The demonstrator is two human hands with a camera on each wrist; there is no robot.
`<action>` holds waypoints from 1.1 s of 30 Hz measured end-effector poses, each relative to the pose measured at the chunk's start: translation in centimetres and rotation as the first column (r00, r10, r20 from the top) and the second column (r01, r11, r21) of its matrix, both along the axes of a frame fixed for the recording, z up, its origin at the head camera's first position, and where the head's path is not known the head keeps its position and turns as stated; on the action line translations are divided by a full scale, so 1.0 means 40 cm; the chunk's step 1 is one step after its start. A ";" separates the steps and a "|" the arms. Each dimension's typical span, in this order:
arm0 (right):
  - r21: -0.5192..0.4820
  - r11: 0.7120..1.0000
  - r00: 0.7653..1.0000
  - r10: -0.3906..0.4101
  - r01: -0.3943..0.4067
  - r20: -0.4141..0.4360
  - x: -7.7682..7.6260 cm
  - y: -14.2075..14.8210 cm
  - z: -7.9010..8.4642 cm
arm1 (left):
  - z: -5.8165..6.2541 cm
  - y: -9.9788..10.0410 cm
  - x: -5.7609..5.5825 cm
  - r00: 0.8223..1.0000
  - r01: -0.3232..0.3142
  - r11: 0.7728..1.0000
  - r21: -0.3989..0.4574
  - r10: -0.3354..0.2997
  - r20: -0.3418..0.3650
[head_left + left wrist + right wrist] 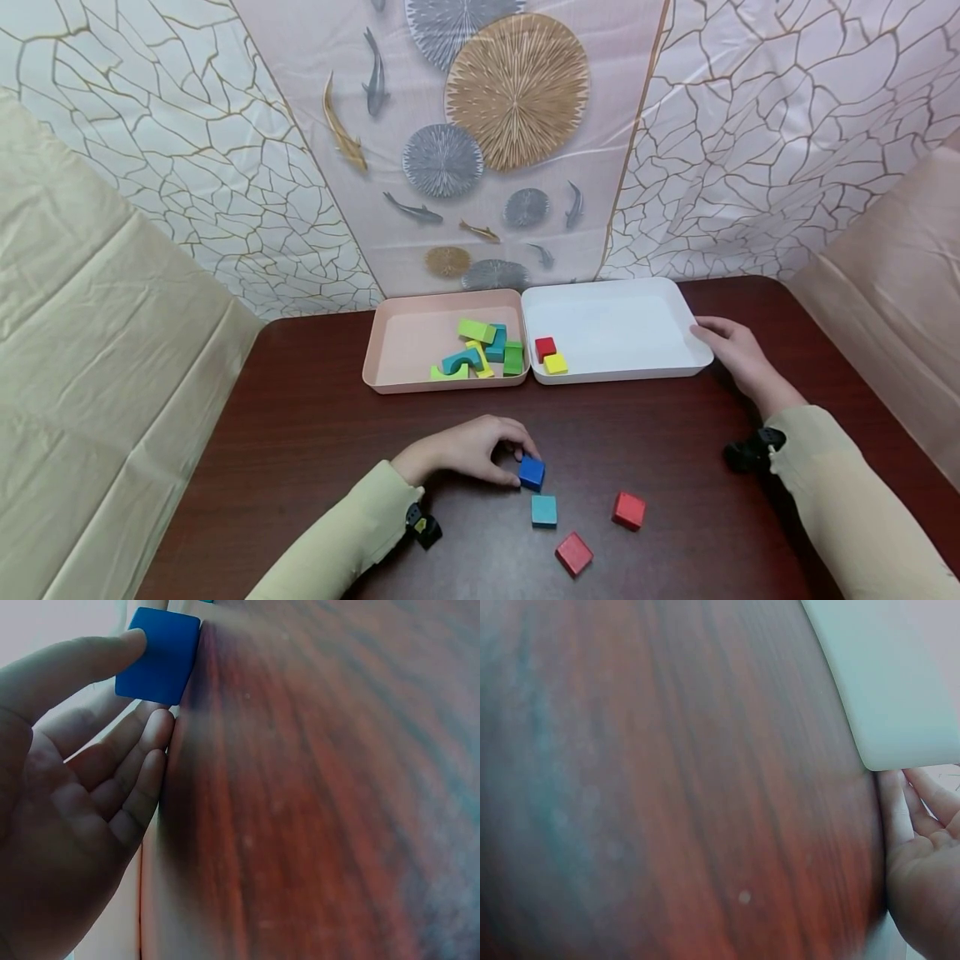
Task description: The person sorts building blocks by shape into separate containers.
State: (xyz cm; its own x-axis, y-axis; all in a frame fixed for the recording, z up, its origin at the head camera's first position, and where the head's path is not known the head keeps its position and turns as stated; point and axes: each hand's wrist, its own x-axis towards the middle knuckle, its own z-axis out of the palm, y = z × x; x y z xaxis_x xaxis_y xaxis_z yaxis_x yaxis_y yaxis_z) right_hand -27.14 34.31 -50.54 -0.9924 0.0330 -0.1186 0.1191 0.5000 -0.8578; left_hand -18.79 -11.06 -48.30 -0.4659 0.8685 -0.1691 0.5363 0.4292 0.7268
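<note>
My left hand [480, 446] pinches a blue cube [532, 472] between thumb and fingers, low over the dark wooden table. In the left wrist view the thumb presses one face of the blue cube [159, 656], while the lower fingers lie near the tabletop. Just in front of it sits a teal cube [543, 511]. Two red cubes, one to the right [628, 510] and one nearer me [573, 554], lie on the table. My right hand [738, 354] holds the right end of a white tray [615, 374], its thumb at the rim.
Inside the white tray, a red cube [545, 348] and a yellow cube [556, 363] sit at the left end. Against it stands a pink tray [405, 385] with several green, teal and yellow blocks. Patterned cloth [300, 208] hangs behind the table [300, 467].
</note>
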 end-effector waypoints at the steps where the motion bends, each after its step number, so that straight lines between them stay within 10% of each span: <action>1: 0.001 1.000 1.000 0.000 0.000 0.002 0.000 0.000 0.000 | 0.001 0.000 0.000 1.000 -0.003 1.000 0.001 0.003 0.002; 20: -0.001 1.000 1.000 0.004 -0.004 0.003 -0.001 0.002 0.000 | -0.041 -0.007 -0.025 0.994 -0.015 0.996 0.090 0.024 -0.106; 22: -0.003 1.000 1.000 0.001 -0.001 0.002 0.000 0.001 0.000 | -0.003 -0.002 -0.010 0.997 -0.054 0.993 0.107 0.059 -0.052; 33: -0.020 1.000 1.000 0.011 -0.011 -0.018 -0.002 0.000 -0.003 | -0.004 0.006 -0.012 0.984 -0.140 0.978 0.154 0.155 -0.086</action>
